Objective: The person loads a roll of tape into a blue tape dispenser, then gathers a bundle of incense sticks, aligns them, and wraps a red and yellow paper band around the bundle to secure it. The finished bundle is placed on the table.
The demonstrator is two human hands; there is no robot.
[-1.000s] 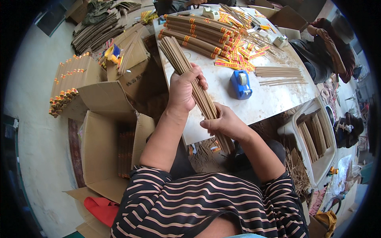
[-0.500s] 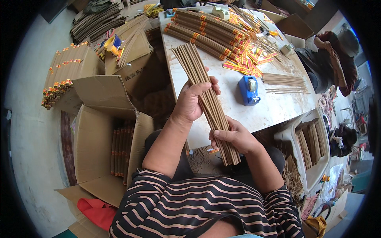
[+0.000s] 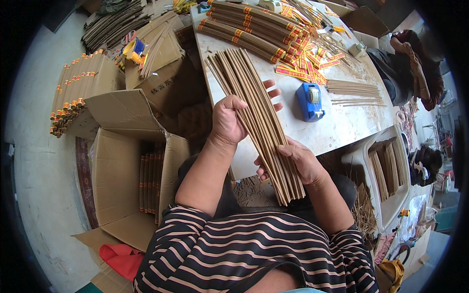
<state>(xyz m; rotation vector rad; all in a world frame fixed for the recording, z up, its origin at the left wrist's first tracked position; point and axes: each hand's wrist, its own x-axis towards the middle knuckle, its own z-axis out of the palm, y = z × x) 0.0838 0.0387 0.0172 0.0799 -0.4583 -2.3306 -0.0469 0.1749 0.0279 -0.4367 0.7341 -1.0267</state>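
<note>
A loose bundle of brown incense sticks (image 3: 261, 124) lies slanted across both my hands, over the table's near edge. My left hand (image 3: 228, 122) cradles its upper part, thumb at the left side and fingertips sticking out behind it on the right. Lower down, my right hand (image 3: 307, 163) grips it with the thumb on top and fingers underneath. The sticks are fanned into a fairly flat layer, their upper ends uneven. A blue tape dispenser (image 3: 309, 102) stands on the table right of the bundle, beside a row of loose sticks (image 3: 354, 88).
Banded incense bundles (image 3: 244, 34) and red-yellow labels (image 3: 308, 66) cover the table's far part. An open cardboard box (image 3: 117, 180) with bundles stands at my left. At my right is a white bin (image 3: 361, 163) of sticks. Another person (image 3: 415, 68) sits at the far right.
The bundle has spread wider and flatter. My left fingers have loosened and extended behind it, and the left thumb has shifted toward its left edge. My right hand has moved slightly up and right.
</note>
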